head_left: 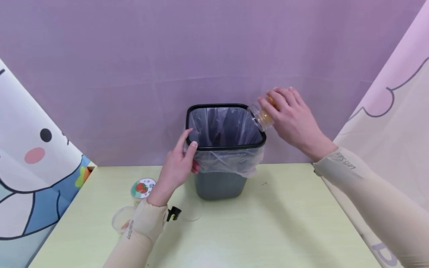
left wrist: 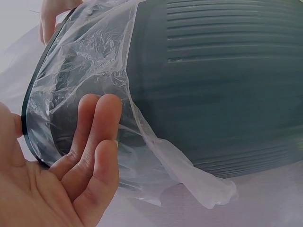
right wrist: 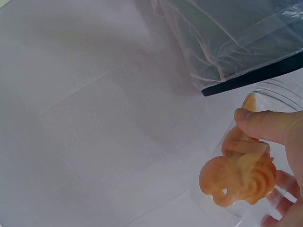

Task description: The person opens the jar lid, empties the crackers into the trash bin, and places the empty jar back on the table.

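While right hand [head_left: 293, 121] curls fingers round clear plastic jar [head_left: 260, 117], tilted at right side of lined trash bin [head_left: 221, 186], left hand [head_left: 177, 165] grips black rim [head_left: 231, 147]. Jar probably light, stiff, slippery; best hold round middle, without squeezing hard. Orange pieces [right wrist: 241, 179] inside probably soft.

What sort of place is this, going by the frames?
Probably a staged tabletop set rather than a lived-in room: a purple sheet hangs behind the pale table, a cartoon-printed sheet covers the left side, and a lined bin stands right on the tabletop.
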A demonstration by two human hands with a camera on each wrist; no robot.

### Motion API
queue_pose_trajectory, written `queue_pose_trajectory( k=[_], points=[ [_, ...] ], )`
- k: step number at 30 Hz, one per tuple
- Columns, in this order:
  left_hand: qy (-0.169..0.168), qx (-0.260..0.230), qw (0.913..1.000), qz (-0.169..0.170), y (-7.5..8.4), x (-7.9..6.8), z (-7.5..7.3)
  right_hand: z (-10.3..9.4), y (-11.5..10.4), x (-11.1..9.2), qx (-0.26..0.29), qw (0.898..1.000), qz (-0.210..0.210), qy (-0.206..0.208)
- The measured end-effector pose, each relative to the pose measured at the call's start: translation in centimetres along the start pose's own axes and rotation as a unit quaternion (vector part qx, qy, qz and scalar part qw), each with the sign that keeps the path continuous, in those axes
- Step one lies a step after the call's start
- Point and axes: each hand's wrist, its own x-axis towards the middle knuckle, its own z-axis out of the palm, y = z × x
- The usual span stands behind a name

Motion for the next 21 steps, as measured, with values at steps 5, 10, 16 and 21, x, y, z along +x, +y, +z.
queue_pose_trajectory(
  k=[5, 10, 16, 21],
  points=[
    [0.001, 0.004, 1.0000, 0.004, -0.03, 0.01, 0.10, -0.04, -0.04, 0.02, -0.003, 1.000, -0.007, 0.008],
    [0.001, 0.006, 1.0000, 0.005, -0.03, -0.02, 0.15, -0.02, -0.13, 0.05, -0.003, 1.000, -0.017, 0.018],
    [0.001, 0.006, 1.0000, 0.006, 0.14, 0.02, 0.14, -0.07, -0.21, 0.07, -0.009, 1.000, -0.019, 0.018],
    [0.000, 0.005, 1.0000, 0.008, 0.15, 0.07, 0.21, -0.22, -0.35, 0.11, -0.009, 1.000, -0.023, 0.002]
  ],
)
